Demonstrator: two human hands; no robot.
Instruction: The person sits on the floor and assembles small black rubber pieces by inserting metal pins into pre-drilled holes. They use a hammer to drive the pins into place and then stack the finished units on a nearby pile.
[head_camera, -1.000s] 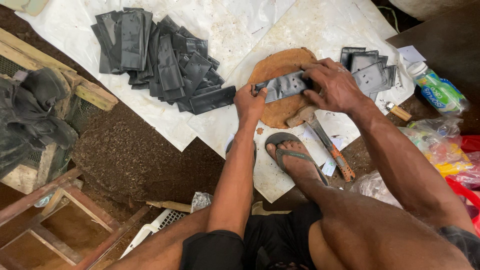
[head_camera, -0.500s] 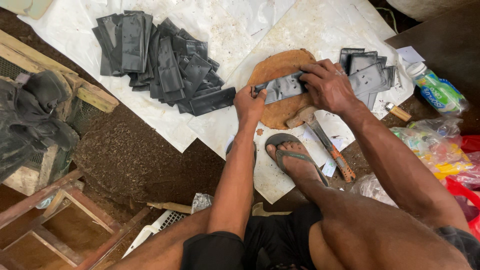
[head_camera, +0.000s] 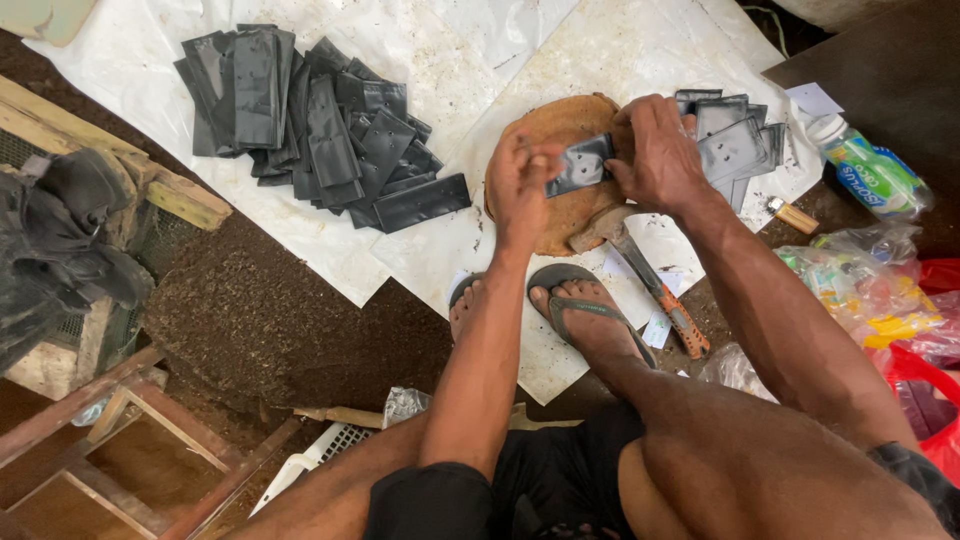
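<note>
Both hands, left hand (head_camera: 522, 185) and right hand (head_camera: 655, 155), grip one black plastic pouch (head_camera: 581, 165) over a round wooden block (head_camera: 560, 215), hammer (head_camera: 640, 275) beside it.

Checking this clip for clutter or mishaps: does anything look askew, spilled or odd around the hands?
Nothing looks spilled or broken. The big pile of black plastic bags lies fanned out and unevenly overlapped on the white sheet. A hammer lies loose beside the sandalled foot. Both hands grip one bag over the round wooden block.

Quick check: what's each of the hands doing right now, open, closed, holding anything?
Left hand: closed on the near end of a black plastic bag, over the round wooden block.
Right hand: closed on the same bag's far end.
</note>
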